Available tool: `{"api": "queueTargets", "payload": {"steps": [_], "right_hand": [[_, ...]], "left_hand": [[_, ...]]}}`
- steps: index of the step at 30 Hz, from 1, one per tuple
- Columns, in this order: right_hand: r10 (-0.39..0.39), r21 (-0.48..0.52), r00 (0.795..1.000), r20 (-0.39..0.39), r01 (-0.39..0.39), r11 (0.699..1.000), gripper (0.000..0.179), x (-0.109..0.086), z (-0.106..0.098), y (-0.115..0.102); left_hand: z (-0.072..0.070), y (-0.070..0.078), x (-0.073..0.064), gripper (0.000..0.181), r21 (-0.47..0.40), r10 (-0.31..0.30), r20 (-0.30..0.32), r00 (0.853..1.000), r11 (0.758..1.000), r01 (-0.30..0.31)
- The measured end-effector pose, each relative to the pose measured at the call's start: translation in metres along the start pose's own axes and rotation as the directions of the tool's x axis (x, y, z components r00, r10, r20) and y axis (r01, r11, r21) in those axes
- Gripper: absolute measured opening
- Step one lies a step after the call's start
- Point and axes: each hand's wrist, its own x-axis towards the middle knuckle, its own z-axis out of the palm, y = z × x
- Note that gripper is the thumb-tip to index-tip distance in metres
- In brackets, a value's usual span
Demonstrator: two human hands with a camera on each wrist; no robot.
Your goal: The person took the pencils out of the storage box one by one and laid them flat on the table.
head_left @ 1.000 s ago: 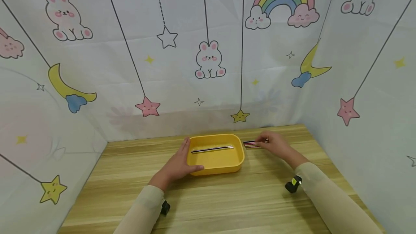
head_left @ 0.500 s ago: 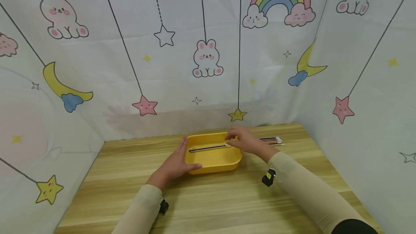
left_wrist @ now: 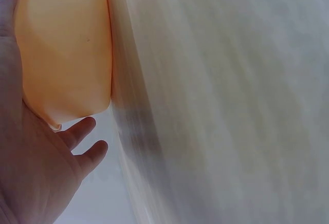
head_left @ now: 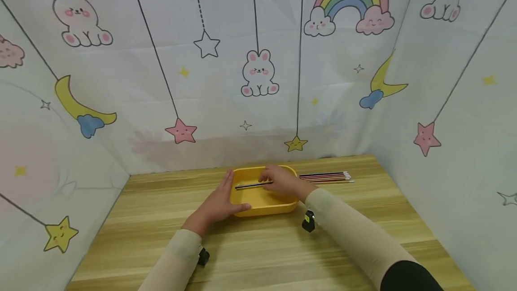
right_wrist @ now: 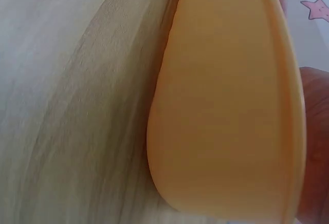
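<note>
A yellow plastic tray (head_left: pixel 262 210) stands on the table, its end wall filling much of the right wrist view. My left hand (head_left: pixel 216 203) holds its left end, thumb over the near rim and fingers along the left side; in the left wrist view two fingertips (left_wrist: pixel 93 154) extend past the tray's edge. My right hand (head_left: pixel 281 180) reaches inside the tray, fingers bent down at the right part of a dark pencil (head_left: pixel 252 186) lying there. Whether these fingers pinch the pencil is hidden. Right of the tray lie several pencils (head_left: pixel 327 176) in a row.
The wood-grain tabletop (head_left: pixel 258 246) runs up to white cloth walls (head_left: pixel 218 98) at the back and sides, printed with rabbits, stars and a rainbow. A small black wrist camera (head_left: pixel 308 221) hangs under the right sleeve.
My right hand has moved left from the row of pencils, over the tray's right rim and down into the tray. My left hand has stayed on the tray.
</note>
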Motion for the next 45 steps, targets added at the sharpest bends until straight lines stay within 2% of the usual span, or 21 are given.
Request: {"api": "queueTargets", "payload": {"steps": [10,21,27,33,39,45], "right_hand": [[-0.034,0.007,0.999,-0.040,0.034,0.999,0.015,0.008,0.016,0.005],[-0.054,-0.103,0.998,-0.043,0.050,0.993,0.013,0.009,0.025,0.006],[-0.050,-0.063,0.998,-0.035,0.047,0.997,0.014,0.009,0.028,0.007],[-0.077,0.020,0.997,-0.012,0.077,0.997,0.017,0.010,0.025,0.009],[-0.074,0.088,0.997,0.007,0.073,0.993,0.020,0.010,0.023,0.010],[-0.066,0.105,0.998,0.000,0.066,0.992,0.019,0.011,0.023,0.010]], "left_hand": [[0.001,-0.001,0.001,0.134,0.010,0.004,-0.006,1.000,1.000,-0.004],[0.001,-0.001,0.000,0.134,-0.005,0.004,-0.003,1.000,1.000,-0.004],[0.002,-0.001,0.000,0.134,-0.005,0.002,-0.001,1.000,1.000,-0.002],[0.001,0.001,-0.001,0.132,-0.007,-0.002,-0.003,1.000,1.000,0.002],[0.000,0.002,-0.001,0.132,-0.003,-0.013,0.003,1.000,1.000,0.013],[0.001,0.003,-0.001,0.132,-0.004,-0.015,0.002,1.000,1.000,0.015]]}}
